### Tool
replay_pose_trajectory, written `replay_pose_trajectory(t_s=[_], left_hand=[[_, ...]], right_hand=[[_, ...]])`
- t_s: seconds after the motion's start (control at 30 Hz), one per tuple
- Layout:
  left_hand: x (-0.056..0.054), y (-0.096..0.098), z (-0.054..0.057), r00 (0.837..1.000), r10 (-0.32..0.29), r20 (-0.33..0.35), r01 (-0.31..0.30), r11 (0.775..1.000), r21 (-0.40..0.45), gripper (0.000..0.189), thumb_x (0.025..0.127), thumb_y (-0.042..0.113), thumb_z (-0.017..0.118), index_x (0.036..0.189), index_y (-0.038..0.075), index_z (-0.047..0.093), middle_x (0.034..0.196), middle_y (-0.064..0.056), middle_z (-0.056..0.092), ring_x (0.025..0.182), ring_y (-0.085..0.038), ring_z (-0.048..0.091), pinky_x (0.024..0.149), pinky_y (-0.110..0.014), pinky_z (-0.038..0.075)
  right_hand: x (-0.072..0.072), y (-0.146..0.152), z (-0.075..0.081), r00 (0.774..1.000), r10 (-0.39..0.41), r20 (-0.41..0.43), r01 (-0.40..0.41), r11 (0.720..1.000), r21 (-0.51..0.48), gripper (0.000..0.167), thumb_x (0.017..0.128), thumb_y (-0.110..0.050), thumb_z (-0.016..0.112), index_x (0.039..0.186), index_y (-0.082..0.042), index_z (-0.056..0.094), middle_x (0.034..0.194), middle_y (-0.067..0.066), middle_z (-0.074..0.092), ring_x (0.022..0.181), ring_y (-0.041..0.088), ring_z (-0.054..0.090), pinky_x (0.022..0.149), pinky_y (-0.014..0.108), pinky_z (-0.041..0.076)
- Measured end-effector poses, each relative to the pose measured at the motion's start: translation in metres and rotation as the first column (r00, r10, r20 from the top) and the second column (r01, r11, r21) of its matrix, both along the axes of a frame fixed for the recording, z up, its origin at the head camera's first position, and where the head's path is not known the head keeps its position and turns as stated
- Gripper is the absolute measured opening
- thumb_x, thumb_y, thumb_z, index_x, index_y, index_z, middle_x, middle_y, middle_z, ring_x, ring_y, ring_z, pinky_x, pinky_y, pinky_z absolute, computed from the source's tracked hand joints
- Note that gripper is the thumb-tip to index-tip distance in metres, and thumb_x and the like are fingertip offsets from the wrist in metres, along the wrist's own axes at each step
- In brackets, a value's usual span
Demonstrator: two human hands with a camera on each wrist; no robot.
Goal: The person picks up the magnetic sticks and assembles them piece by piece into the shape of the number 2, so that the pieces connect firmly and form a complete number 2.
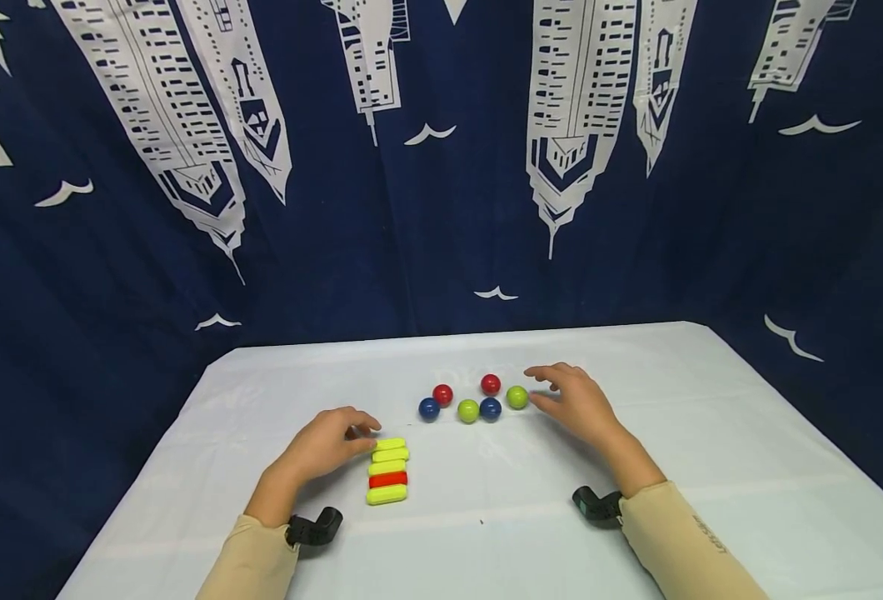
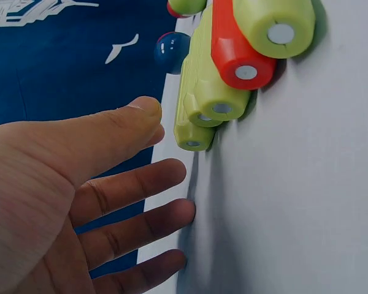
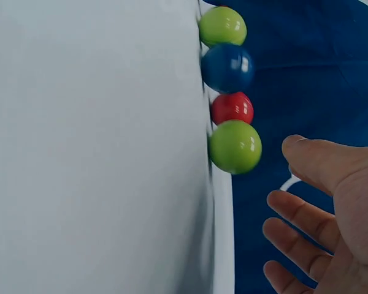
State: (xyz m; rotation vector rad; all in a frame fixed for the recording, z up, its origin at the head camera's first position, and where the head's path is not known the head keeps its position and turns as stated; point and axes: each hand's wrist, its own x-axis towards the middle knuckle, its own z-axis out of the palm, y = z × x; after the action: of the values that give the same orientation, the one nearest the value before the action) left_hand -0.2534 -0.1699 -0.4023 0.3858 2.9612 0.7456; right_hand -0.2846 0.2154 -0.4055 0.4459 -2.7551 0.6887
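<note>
On the white table lies a row of short magnetic rods: several yellow-green rods (image 1: 386, 494) and a red rod (image 1: 387, 479). Silver discs show on their ends in the left wrist view. My left hand (image 1: 323, 443) is just left of the farthest yellow-green rod (image 2: 193, 136), fingers loosely bent and nothing held. Farther back is a loose group of shiny balls: two red balls (image 1: 491, 384), two blue balls (image 1: 430, 409) and two green balls (image 1: 468, 411). My right hand (image 1: 578, 407) hovers beside the rightmost green ball (image 3: 235, 147), thumb and fingers spread apart, a gap between them and the ball.
The white-covered table (image 1: 486, 550) ends at a back edge close behind the balls. Beyond it hangs a dark blue curtain (image 1: 411, 217) printed with white buildings and birds. Black wrist cameras (image 1: 316, 527) are strapped over both beige sleeves (image 1: 689, 542).
</note>
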Motion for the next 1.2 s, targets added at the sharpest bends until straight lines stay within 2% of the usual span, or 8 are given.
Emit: replay_pose_trajectory(t_s=[0.17, 0.33, 0.47, 0.6, 0.77, 0.9, 1.0, 1.2], left_hand=[[-0.002, 0.002, -0.003, 0.999, -0.033, 0.001, 0.033, 0.999, 0.013, 0.018, 0.087, 0.02, 0.077, 0.105, 0.019, 0.077, 0.091, 0.008, 0.069, 0.082, -0.01, 0.056, 0.079, -0.033, 0.049], [-0.007, 0.005, -0.006, 0.999, -0.047, -0.018, 0.047, 0.999, 0.016, 0.014, 0.087, 0.018, 0.077, 0.101, 0.019, 0.078, 0.089, 0.009, 0.068, 0.081, -0.009, 0.056, 0.079, -0.032, 0.048], [-0.008, 0.007, -0.009, 0.998, -0.058, -0.024, 0.059, 0.998, 0.014, 0.013, 0.086, 0.016, 0.078, 0.099, 0.019, 0.078, 0.088, 0.009, 0.068, 0.079, -0.008, 0.055, 0.077, -0.03, 0.048], [-0.009, 0.006, -0.01, 0.999, -0.049, -0.023, 0.049, 0.999, 0.017, 0.012, 0.086, 0.016, 0.078, 0.097, 0.02, 0.078, 0.088, 0.009, 0.067, 0.078, -0.007, 0.055, 0.075, -0.029, 0.048], [-0.011, 0.004, -0.007, 0.999, -0.03, -0.023, 0.03, 0.999, 0.011, 0.007, 0.086, 0.018, 0.078, 0.093, 0.02, 0.077, 0.086, 0.008, 0.065, 0.077, -0.009, 0.055, 0.073, -0.029, 0.046], [-0.01, 0.001, -0.006, 0.999, -0.023, -0.03, 0.024, 0.999, 0.026, 0.005, 0.087, 0.016, 0.076, 0.091, 0.018, 0.075, 0.085, 0.006, 0.065, 0.077, -0.011, 0.054, 0.073, -0.029, 0.046], [-0.01, -0.001, -0.008, 0.999, -0.016, -0.03, 0.017, 0.999, 0.047, 0.005, 0.087, 0.014, 0.075, 0.091, 0.015, 0.074, 0.086, 0.004, 0.065, 0.077, -0.011, 0.054, 0.072, -0.029, 0.045], [-0.011, -0.006, -0.016, 1.0, 0.012, -0.023, -0.009, 0.994, 0.112, 0.007, 0.086, 0.011, 0.074, 0.092, 0.012, 0.072, 0.082, 0.001, 0.063, 0.075, -0.012, 0.053, 0.068, -0.028, 0.044]], right_hand=[[0.0, -0.002, -0.007, 1.0, 0.026, 0.011, -0.027, 0.999, 0.018, 0.041, 0.091, -0.022, 0.072, 0.131, -0.017, 0.064, 0.126, 0.012, 0.067, 0.109, 0.032, 0.062, 0.093, 0.053, 0.048], [0.002, 0.0, -0.011, 0.998, 0.053, -0.025, -0.052, 0.999, 0.015, 0.038, 0.09, -0.018, 0.072, 0.128, -0.014, 0.067, 0.124, 0.014, 0.068, 0.113, 0.037, 0.061, 0.096, 0.056, 0.047], [0.004, 0.003, -0.013, 0.997, 0.069, -0.021, -0.068, 0.998, 0.012, 0.036, 0.089, -0.016, 0.073, 0.125, -0.013, 0.069, 0.123, 0.012, 0.069, 0.115, 0.037, 0.061, 0.098, 0.056, 0.046], [0.004, 0.001, -0.012, 0.999, 0.047, 0.008, -0.047, 0.999, 0.011, 0.03, 0.088, -0.018, 0.075, 0.117, -0.017, 0.07, 0.119, 0.007, 0.071, 0.107, 0.031, 0.063, 0.094, 0.053, 0.048], [0.0, -0.005, -0.003, 0.998, 0.008, 0.062, -0.009, 1.0, 0.014, 0.021, 0.087, -0.021, 0.077, 0.106, -0.019, 0.068, 0.106, 0.002, 0.072, 0.092, 0.021, 0.062, 0.083, 0.043, 0.049], [-0.001, -0.008, 0.0, 0.996, 0.018, 0.087, -0.02, 1.0, 0.023, 0.029, 0.087, -0.02, 0.077, 0.113, -0.014, 0.068, 0.105, 0.004, 0.07, 0.085, 0.018, 0.059, 0.077, 0.038, 0.048], [0.0, -0.008, 0.0, 0.994, 0.02, 0.109, -0.025, 0.999, 0.047, 0.036, 0.087, -0.02, 0.077, 0.12, -0.009, 0.069, 0.107, 0.006, 0.068, 0.085, 0.019, 0.059, 0.078, 0.039, 0.05], [0.001, -0.008, -0.001, 0.985, -0.016, 0.17, 0.004, 0.998, 0.068, 0.036, 0.088, -0.022, 0.076, 0.121, -0.008, 0.07, 0.112, 0.009, 0.068, 0.09, 0.022, 0.062, 0.082, 0.044, 0.052]])
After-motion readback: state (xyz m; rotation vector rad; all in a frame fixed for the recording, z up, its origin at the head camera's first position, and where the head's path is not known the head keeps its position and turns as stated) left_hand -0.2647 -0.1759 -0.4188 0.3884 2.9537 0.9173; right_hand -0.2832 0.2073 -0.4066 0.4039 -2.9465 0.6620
